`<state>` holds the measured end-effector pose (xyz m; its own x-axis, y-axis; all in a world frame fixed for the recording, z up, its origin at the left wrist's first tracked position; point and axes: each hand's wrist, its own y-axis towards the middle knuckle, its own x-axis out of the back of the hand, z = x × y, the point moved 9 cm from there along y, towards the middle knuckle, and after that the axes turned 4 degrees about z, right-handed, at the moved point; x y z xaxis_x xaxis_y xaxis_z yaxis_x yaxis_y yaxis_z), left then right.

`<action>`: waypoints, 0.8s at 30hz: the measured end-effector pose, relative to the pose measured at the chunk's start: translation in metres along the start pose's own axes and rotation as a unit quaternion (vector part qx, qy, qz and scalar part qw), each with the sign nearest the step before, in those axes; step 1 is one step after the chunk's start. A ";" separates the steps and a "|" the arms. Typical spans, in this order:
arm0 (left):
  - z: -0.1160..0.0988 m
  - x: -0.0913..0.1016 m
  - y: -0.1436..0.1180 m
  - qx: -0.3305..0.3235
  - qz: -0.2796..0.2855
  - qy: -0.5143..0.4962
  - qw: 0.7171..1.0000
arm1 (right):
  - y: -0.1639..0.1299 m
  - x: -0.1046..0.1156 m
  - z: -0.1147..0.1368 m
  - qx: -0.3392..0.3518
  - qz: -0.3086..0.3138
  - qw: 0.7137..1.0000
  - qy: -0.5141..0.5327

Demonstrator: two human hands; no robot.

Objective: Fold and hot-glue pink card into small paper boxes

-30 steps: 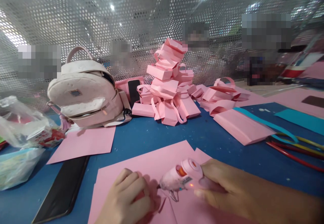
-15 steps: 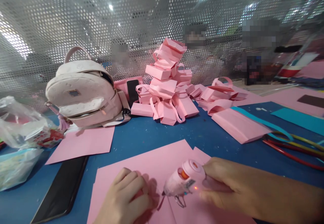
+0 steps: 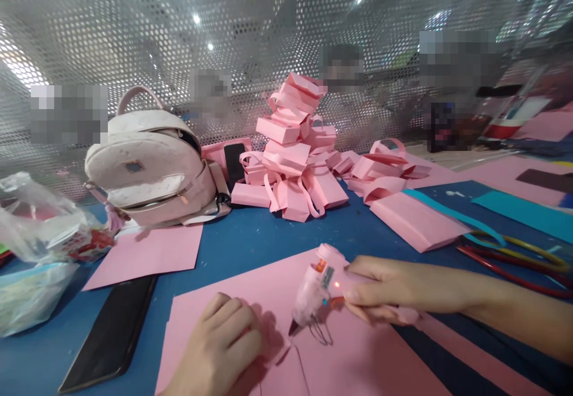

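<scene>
Right hand [image 3: 380, 293] grips the pink hot-glue gun [image 3: 313, 291] by its handle, barrel slanting down-left, nozzle tip [image 3: 293, 327] close to the folded pink paper [image 3: 284, 379]. Left hand [image 3: 226, 336], curled, lies nearer that paper, just left of the nozzle; cannot tell whether it pinches anything.

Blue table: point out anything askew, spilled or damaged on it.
The pink paper bags look askew, heaped at different angles in a tall jumble. The white backpack gapes partly open near its top. No spill or damage stands out.
</scene>
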<state>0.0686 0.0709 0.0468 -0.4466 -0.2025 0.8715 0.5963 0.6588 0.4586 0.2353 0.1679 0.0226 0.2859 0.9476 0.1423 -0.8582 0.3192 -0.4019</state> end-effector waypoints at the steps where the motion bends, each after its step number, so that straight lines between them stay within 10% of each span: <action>1: 0.003 0.000 0.000 0.015 -0.002 0.000 1.000 | 0.003 0.002 0.001 0.027 0.005 0.999 0.025; 9: 0.034 -0.003 -0.004 0.216 0.027 -0.086 0.972 | 0.010 0.001 -0.005 0.053 0.026 0.993 0.105; 24: -0.011 0.020 0.012 -0.023 -0.066 0.025 0.997 | 0.010 -0.002 -0.009 0.064 0.001 0.991 0.121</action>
<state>0.0744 0.0667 0.0718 -0.4893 -0.3223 0.8104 0.5657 0.5899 0.5762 0.2294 0.1689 0.0099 0.3645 0.9274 -0.0847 -0.9016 0.3286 -0.2814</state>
